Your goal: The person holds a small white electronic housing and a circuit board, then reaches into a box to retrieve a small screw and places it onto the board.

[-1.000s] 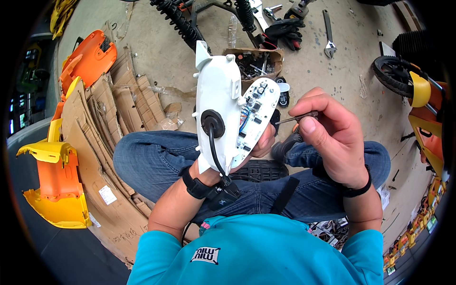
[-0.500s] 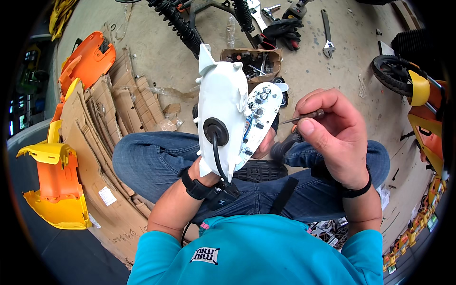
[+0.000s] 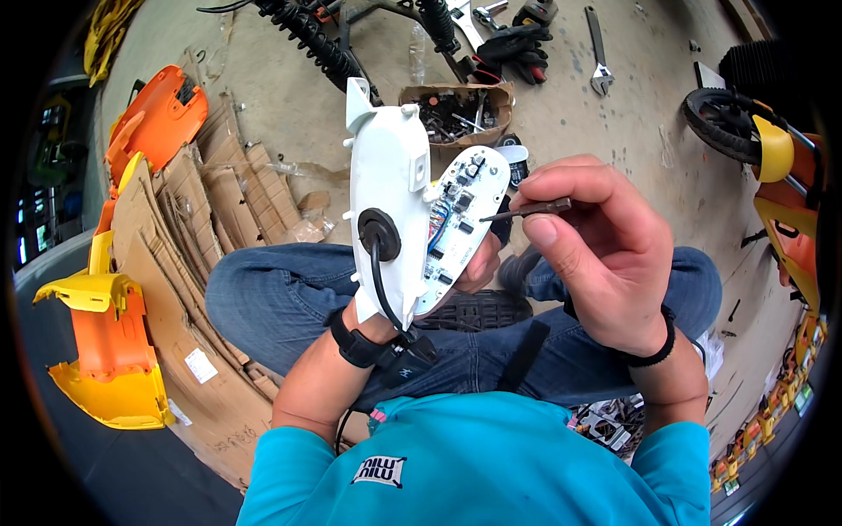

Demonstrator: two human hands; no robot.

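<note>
My left hand [image 3: 481, 263] is closed around a white plastic housing [image 3: 392, 167] and a white circuit board [image 3: 467, 197] beside it, held above my lap. Thin coloured wires [image 3: 439, 223] run in the gap between the two. From a black rubber grommet [image 3: 379, 235] in the housing, a black cable [image 3: 383, 289] hangs toward my wrist. Between thumb and fingers, my right hand [image 3: 610, 241] pinches a slim dark screwdriver bit [image 3: 537, 210]. Its tip points left over the board's right edge; whether it touches, I cannot tell.
A cardboard box [image 3: 500, 110] of small hardware sits beyond the housing, near black gloves [image 3: 513, 51] and an adjustable wrench [image 3: 598, 53]. Flattened cardboard [image 3: 167, 289] and orange-yellow plastic panels [image 3: 110, 333] lie at left. A small wheel [image 3: 719, 123] stands at right.
The housing and board have shifted slightly left and turned, showing more of the board and wires. The bit has moved left, and its tip is now over the board's edge.
</note>
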